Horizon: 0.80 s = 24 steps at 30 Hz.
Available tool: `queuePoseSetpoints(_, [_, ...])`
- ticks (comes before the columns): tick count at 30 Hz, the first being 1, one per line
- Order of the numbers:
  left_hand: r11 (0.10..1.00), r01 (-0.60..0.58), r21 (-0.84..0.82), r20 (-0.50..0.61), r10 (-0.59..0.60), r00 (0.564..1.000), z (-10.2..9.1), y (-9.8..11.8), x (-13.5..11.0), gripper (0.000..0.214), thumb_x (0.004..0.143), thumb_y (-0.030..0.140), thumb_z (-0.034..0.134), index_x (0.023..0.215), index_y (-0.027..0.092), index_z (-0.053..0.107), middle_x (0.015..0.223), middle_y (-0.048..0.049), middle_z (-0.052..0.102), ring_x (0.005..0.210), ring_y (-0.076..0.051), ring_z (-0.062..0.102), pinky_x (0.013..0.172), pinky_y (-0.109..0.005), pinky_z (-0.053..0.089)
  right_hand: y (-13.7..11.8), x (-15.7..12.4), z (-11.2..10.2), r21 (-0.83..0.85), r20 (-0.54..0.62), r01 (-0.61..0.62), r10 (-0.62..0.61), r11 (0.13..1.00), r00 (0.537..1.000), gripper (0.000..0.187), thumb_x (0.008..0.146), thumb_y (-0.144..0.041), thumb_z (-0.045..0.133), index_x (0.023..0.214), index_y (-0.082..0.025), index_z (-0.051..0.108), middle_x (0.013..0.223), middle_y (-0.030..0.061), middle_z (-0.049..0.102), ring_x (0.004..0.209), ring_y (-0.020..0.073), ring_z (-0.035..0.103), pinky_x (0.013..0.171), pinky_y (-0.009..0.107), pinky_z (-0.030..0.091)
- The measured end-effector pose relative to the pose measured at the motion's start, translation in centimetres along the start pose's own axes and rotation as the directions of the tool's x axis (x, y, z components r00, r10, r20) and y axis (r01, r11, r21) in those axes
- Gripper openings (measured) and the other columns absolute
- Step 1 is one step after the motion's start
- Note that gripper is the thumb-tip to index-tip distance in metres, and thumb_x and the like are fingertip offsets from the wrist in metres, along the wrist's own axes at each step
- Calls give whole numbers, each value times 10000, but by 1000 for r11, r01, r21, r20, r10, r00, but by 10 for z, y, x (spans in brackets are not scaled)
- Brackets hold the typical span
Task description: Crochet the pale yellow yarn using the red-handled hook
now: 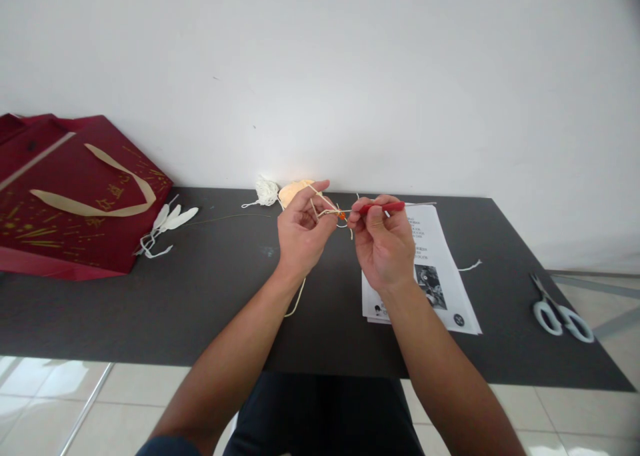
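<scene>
My left hand [301,237] is raised over the middle of the table, its thumb and fingers closed on cream yarn [299,299]. One strand runs up over the raised index finger, and a loose length hangs below the wrist. A crochet hook with a red handle [384,208] lies in the grip of my right hand [387,253], pointing left toward the yarn. Between both hands sits a small orange piece [342,215], too small to make out clearly. Behind the left hand rests a peach-coloured ball of yarn [295,193], partly hidden by the fingers.
A dark red gift bag [75,203] lies at the left, with white feather-like pieces [173,219] beside it. A white yarn ball [267,191] stands near the wall. Printed sheets [450,296] are under my right arm. Scissors [557,313] lie near the right table edge.
</scene>
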State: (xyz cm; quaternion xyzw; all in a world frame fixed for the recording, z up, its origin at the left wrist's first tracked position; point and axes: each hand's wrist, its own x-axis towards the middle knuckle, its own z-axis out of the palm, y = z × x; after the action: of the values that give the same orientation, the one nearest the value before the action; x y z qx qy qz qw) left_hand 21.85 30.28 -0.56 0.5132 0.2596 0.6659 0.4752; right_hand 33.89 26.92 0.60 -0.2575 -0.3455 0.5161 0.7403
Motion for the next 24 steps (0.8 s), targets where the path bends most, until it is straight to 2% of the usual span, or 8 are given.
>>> queuePoseSetpoints(4, [1000, -8, 25, -34, 8, 999, -1, -1, 1, 439, 777, 108, 759, 1194, 237, 720, 807, 25, 683, 738, -100, 660, 671, -231, 524, 1, -1, 0, -48, 1, 122, -122, 991, 993, 241, 894, -364, 800, 963, -290, 582, 892, -54, 744, 740, 105, 665, 728, 273, 575])
queuePoseSetpoints(10, [999, -15, 40, -46, 17, 999, -3, -4, 2, 459, 762, 90, 739, 1193, 248, 721, 810, 26, 681, 735, -100, 653, 661, -232, 515, 4, 0, -1, -102, 9, 223, -224, 969, 975, 215, 919, -355, 775, 974, -293, 576, 875, -54, 749, 718, 105, 654, 710, 277, 550])
queuePoseSetpoints(15, [999, 6, 39, -53, -4, 999, -2, -3, 2, 468, 744, 97, 755, 1185, 252, 725, 802, 31, 681, 733, -102, 656, 657, -234, 515, 6, 0, -1, -132, 14, 283, -284, 950, 959, 189, 937, -331, 754, 988, -283, 578, 876, -46, 757, 726, 109, 675, 697, 274, 551])
queuePoseSetpoints(24, [997, 69, -20, -83, -70, 994, -2, -5, 2, 469, 723, 100, 766, 1168, 245, 737, 788, 32, 677, 652, -86, 605, 576, -215, 466, 8, -5, -2, -317, 14, 340, -355, 885, 935, 227, 948, -417, 728, 1005, -306, 538, 927, -27, 751, 745, 139, 679, 736, 335, 578])
